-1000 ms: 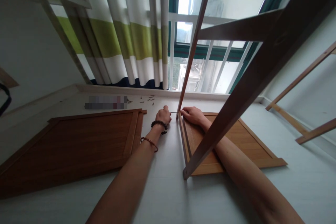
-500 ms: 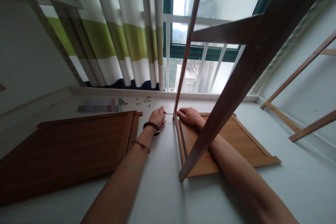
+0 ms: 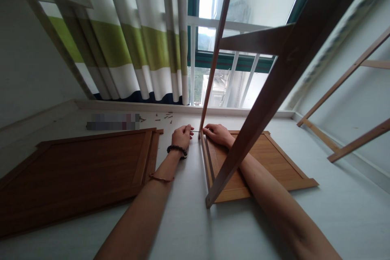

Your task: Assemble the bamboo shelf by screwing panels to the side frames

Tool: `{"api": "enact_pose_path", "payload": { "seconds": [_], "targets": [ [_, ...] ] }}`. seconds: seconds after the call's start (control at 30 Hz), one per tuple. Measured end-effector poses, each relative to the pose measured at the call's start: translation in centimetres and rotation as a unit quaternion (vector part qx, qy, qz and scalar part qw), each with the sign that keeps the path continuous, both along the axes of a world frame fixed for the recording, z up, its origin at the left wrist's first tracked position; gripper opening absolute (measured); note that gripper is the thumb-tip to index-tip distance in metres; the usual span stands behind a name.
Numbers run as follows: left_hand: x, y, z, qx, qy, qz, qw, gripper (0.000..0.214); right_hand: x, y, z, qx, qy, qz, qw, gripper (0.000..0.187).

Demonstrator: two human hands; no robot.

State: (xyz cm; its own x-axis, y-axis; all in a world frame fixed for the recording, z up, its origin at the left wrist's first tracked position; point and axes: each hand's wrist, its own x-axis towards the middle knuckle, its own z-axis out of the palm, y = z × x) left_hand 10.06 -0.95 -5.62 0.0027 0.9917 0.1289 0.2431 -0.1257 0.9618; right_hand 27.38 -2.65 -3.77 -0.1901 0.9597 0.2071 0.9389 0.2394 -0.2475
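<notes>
The left hand point(image 3: 182, 136), a beaded bracelet point(image 3: 176, 150) at its wrist, is clenched around a thin metal rod point(image 3: 196, 131) that points at the bottom corner of an upright wooden frame point(image 3: 259, 109). The right hand point(image 3: 217, 134) lies just beside that corner with fingers curled onto the frame's lower rail, not clearly gripping it. The frame stands on a light wooden panel point(image 3: 280, 162) on the white floor point(image 3: 189, 219), with a darker panel point(image 3: 85, 170) to the left and loose screws point(image 3: 161, 118) beyond it near the striped curtain point(image 3: 134, 48).
</notes>
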Motion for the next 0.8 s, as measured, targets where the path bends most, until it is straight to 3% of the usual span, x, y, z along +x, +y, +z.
{"api": "enact_pose_path", "payload": {
  "seconds": [0.33,0.53,0.7,0.8],
  "targets": [
    [0.2,-0.1,0.1,-0.006,-0.013,0.007,1.0,0.029,0.1,0.0,0.0,0.013,0.01,-0.012,1.0,0.04],
    [0.2,-0.1,0.3,-0.015,-0.031,0.006,0.999,0.029,2.2,-0.4,0.2,0.013,0.012,-0.059,0.998,0.048],
    [-0.6,-0.2,1.3,-0.105,-0.109,-0.052,0.987,0.042,3.3,-0.4,-0.1,0.0,0.017,-0.064,0.998,0.049],
    [-1.0,-0.2,1.7,-0.156,-0.115,-0.071,0.978,0.035,3.3,-0.3,-0.3,0.002,0.019,-0.058,0.998,0.047]
  ]
}}
